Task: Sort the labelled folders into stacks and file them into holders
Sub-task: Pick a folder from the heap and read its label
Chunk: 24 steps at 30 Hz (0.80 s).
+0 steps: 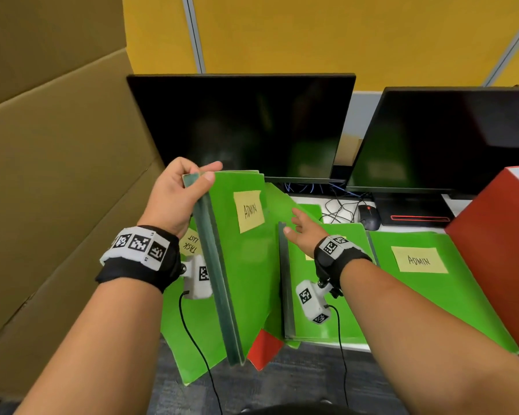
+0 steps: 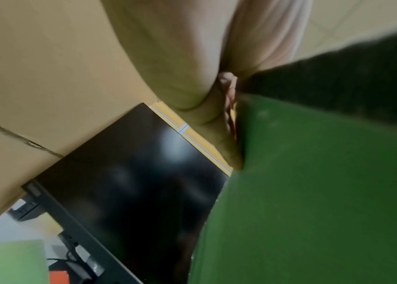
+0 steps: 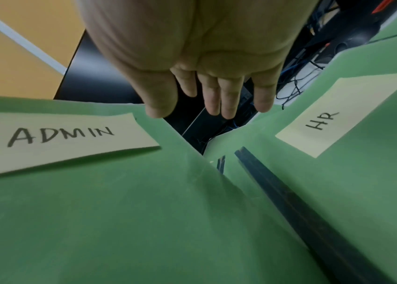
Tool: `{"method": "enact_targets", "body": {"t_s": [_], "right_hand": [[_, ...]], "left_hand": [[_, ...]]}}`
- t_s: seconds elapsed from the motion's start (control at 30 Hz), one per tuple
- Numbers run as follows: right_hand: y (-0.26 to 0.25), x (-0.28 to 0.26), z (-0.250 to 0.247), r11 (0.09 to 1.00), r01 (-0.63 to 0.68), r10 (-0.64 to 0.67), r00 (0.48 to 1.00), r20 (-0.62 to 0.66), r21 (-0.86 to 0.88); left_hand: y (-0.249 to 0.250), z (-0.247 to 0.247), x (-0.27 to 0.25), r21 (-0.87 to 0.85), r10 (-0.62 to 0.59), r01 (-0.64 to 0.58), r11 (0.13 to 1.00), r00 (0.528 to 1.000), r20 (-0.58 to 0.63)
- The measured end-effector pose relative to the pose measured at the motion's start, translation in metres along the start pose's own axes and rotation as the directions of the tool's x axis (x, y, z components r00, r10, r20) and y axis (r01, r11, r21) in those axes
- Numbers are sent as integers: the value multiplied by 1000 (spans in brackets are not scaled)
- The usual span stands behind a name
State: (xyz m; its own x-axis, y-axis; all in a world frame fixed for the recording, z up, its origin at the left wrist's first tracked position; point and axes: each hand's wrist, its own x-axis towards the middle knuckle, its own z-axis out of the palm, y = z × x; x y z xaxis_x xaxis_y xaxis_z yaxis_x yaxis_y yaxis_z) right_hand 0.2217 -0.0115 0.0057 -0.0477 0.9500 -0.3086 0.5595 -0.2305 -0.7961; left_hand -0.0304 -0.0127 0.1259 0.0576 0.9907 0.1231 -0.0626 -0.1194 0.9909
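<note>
My left hand [image 1: 192, 181] pinches the top corner of a green folder [image 1: 243, 265] with a yellow "ADMIN" note [image 1: 249, 210], holding it tilted on edge above the desk. The same folder [image 2: 313, 192] fills the right of the left wrist view. My right hand [image 1: 297, 226] hovers open, fingers straight, over a flat green folder [image 1: 336, 310] labelled "HR" [image 3: 345, 113]. In the right wrist view the fingers [image 3: 226, 100] point between the ADMIN folder [image 3: 95, 211] and the HR folder [image 3: 362, 182]. Another ADMIN folder [image 1: 432, 283] lies at the right. A "TASK LIST" folder [image 1: 192, 339] lies at the left.
Two dark monitors [image 1: 246, 124] [image 1: 450, 139] stand behind the folders. A large cardboard sheet [image 1: 57, 175] walls the left side. A red holder [image 1: 498, 235] stands at the right edge. A mouse [image 1: 369, 217] and cables lie under the monitors. A red folder corner [image 1: 264, 348] pokes out below.
</note>
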Motion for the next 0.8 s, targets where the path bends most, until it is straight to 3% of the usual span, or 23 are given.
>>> {"method": "enact_targets", "body": {"t_s": [0.17,0.27,0.43,0.53,0.63,0.7,0.8], "right_hand": [[0,0,-10,988,-85,83,996,18,130],[-1,0,-8,987,-67,64,998,29,144],[-7,8,-2,967,-35,53,997,-61,253],[-15,9,-3,922,-14,71,989,-132,386],[-15,17,-11,939,61,37,961,-275,338],[-22,13,-22,957,77,34,928,-370,279],[-23,8,-39,979,43,55,887,-459,199]], "left_hand": [[10,6,-8,-60,21,-12,998,987,158],[16,11,-14,-73,20,-1,997,967,253],[31,20,-20,-44,75,-63,997,933,352],[42,19,-21,-48,117,-107,993,928,354],[42,11,-15,-15,135,-137,990,936,325],[35,2,-9,46,91,-110,993,949,301],[10,-12,0,302,-40,-33,953,972,231]]}}
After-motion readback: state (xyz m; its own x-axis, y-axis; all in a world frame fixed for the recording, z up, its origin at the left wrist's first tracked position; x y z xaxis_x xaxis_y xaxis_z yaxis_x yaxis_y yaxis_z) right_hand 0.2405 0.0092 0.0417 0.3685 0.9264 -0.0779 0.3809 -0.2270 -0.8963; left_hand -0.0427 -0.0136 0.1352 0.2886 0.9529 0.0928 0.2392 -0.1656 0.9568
